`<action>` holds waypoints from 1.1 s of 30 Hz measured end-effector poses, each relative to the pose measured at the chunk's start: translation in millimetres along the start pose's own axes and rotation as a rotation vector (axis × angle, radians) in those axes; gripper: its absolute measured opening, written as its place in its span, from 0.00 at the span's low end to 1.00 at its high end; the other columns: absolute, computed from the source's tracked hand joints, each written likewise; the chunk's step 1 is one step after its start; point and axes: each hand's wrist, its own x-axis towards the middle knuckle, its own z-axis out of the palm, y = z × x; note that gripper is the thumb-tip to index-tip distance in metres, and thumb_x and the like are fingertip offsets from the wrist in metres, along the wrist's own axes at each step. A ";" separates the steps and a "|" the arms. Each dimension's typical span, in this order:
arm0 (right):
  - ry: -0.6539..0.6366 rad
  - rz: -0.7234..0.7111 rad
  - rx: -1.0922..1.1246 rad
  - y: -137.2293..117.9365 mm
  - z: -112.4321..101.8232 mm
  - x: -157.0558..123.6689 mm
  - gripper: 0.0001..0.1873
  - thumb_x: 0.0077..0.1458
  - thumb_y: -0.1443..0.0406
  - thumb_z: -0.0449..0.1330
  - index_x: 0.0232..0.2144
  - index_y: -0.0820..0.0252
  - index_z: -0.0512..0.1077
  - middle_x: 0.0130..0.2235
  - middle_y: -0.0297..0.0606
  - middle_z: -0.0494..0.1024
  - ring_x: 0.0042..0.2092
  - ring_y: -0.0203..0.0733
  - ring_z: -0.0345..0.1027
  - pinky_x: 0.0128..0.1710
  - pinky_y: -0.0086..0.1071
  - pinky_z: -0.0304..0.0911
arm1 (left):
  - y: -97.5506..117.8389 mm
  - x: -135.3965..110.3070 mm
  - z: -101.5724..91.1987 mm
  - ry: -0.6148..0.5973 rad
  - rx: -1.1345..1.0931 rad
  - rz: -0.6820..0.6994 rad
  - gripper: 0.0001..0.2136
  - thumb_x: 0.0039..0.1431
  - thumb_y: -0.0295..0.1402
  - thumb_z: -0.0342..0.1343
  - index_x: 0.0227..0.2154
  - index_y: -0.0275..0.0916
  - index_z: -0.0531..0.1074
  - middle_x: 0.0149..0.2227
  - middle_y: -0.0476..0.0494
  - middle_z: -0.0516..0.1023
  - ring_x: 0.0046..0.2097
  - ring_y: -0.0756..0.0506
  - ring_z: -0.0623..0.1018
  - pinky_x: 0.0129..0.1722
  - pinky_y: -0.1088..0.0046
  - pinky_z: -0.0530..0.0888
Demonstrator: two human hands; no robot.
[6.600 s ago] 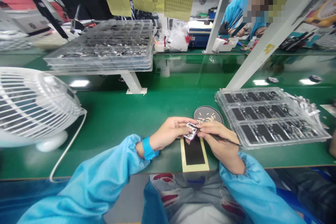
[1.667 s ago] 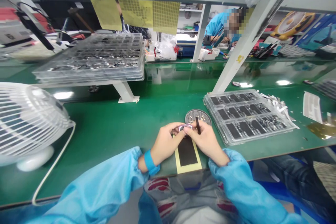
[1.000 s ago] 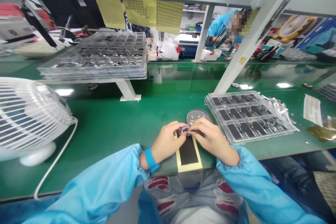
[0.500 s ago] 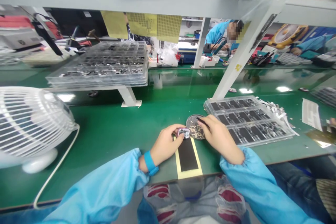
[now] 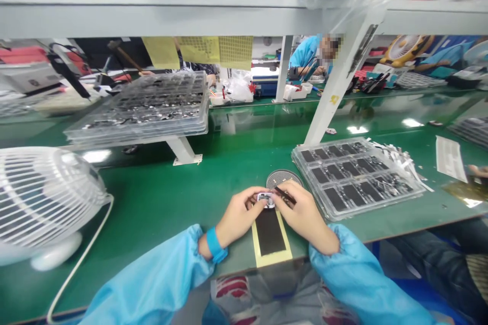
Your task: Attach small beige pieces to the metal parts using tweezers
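My left hand (image 5: 238, 217) grips a small rounded piece (image 5: 267, 199) with a pale rim and dark and silvery inner parts; its exact kind is too small to make out. Dark tweezers (image 5: 285, 195) are held in my right hand (image 5: 305, 216), whose fingertips are close against the right side of that piece. Just behind the hands lies a round grey dish (image 5: 272, 179) with a textured floor and tiny light bits, partly hidden by my right hand. Below the piece, a black pad (image 5: 270, 233) with a yellow border lies on the green bench.
To the right sits a clear tray (image 5: 335, 205) of dark flat parts, with pale strips (image 5: 404, 160) along its edge. A white fan (image 5: 49, 193) stands at left. Stacked trays (image 5: 145, 106) rest on a raised shelf. A slanted post (image 5: 328, 96) rises ahead; a co-worker (image 5: 310, 53) sits beyond.
My right hand has moved left with the tweezers, from over the round dish to the piece in my left hand. The whole view has shifted slightly as the head moved.
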 end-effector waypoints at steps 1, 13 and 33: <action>0.019 0.013 0.015 -0.3 -0.5 1.0 0.05 0.64 0.63 0.58 0.38 0.58 0.72 0.38 0.40 0.74 0.41 0.43 0.69 0.43 0.36 0.65 | -0.2 -0.3 -0.7 0.004 0.035 0.012 0.12 0.62 0.36 0.57 0.46 0.40 0.77 0.41 0.45 0.81 0.35 0.47 0.74 0.35 0.72 0.70; 0.029 0.275 0.237 10.7 -9.1 -54.1 0.18 0.69 0.55 0.51 0.32 0.58 0.70 0.33 0.37 0.74 0.34 0.40 0.70 0.36 0.33 0.63 | -43.9 112.2 -65.2 0.324 0.419 0.002 0.19 0.64 0.38 0.52 0.53 0.33 0.72 0.44 0.37 0.80 0.46 0.42 0.78 0.51 0.65 0.73; 0.193 0.056 -0.237 5.9 3.2 -58.6 0.12 0.57 0.70 0.62 0.42 0.49 0.75 0.41 0.28 0.80 0.43 0.38 0.70 0.45 0.30 0.62 | -66.5 151.6 -86.7 0.393 0.909 0.027 0.30 0.60 0.45 0.50 0.60 0.28 0.65 0.55 0.25 0.72 0.58 0.28 0.71 0.58 0.52 0.69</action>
